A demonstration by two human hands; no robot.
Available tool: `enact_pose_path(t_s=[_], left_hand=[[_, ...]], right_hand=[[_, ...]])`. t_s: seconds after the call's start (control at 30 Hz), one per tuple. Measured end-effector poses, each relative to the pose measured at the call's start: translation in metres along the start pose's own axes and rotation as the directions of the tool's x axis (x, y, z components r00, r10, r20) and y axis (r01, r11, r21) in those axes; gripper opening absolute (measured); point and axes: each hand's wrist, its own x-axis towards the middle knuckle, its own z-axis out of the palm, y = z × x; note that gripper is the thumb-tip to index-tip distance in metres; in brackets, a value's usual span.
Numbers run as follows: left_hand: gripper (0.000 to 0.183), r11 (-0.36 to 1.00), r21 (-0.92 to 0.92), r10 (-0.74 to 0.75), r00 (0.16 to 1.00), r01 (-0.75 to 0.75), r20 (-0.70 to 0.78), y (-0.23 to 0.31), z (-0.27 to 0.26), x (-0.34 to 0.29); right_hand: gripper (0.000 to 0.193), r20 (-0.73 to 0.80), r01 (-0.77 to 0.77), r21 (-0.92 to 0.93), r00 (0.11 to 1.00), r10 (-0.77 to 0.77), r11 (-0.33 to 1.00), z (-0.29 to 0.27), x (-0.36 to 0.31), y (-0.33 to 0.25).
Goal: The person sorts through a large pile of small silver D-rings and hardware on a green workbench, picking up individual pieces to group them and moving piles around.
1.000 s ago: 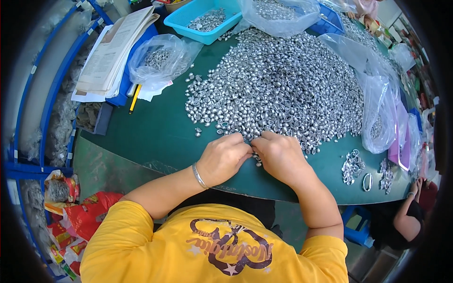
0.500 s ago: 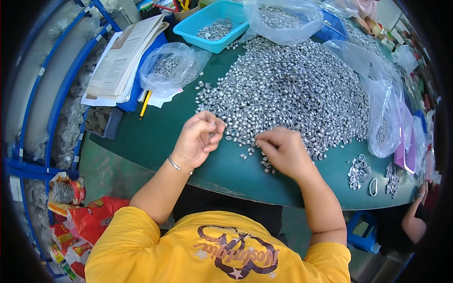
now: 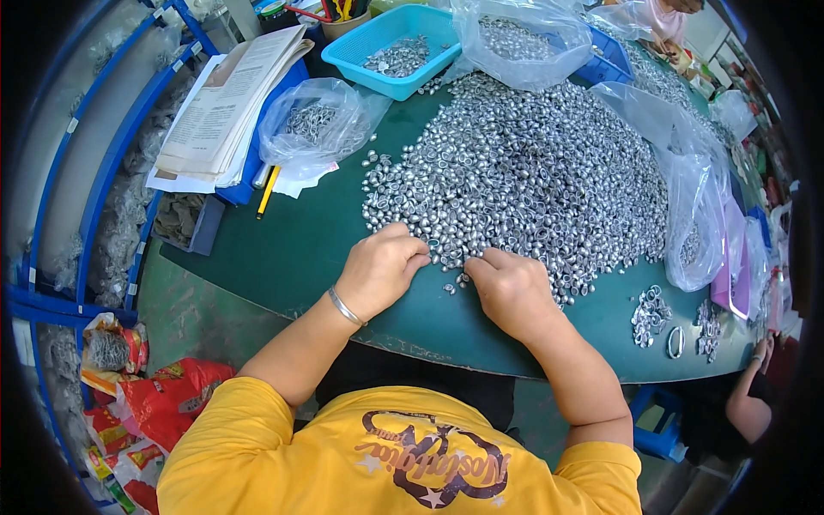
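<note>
A wide heap of small silver metal pieces [image 3: 515, 172], rounded and cup-like, covers much of the green table [image 3: 335, 232]. At its near edge my left hand [image 3: 383, 268] rests palm down with fingers curled and pinched together; whatever they grip is hidden. A short gap to the right, my right hand [image 3: 513, 287] also touches the heap's edge, thumb and forefinger pinched near some loose pieces. What lies in that pinch is too small to make out. A silver bangle [image 3: 345, 306] circles my left wrist.
A turquoise basket [image 3: 393, 81] and a clear bag [image 3: 309, 124] of metal parts stand beyond, beside stacked papers [image 3: 227, 103] and a yellow pencil [image 3: 268, 193]. Linked metal pieces [image 3: 651, 316] lie at right. Two other people are at the right edge. Blue shelving [image 3: 94, 206] stands left.
My left hand has turned from palm up to palm down and reached the heap's edge. My right hand has shifted slightly nearer. A person at the far right leans further into view.
</note>
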Motion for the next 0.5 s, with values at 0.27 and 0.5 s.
enact_pose_path(t_s=[0.27,0.5], left_hand=[[0.010,0.737,-0.632,-0.167,0.970,0.241,0.175,0.003,-0.013,0.004],[0.006,0.065,-0.894,-0.216,0.881,0.443,0.421,-0.007,-0.015,-0.004]], right_hand=[[0.010,0.427,-0.386,0.904,0.808,0.406,-0.182,-0.016,-0.001,0.022],[0.010,0.365,-0.178,0.757,0.913,0.181,-0.629,-0.018,0.001,0.040]])
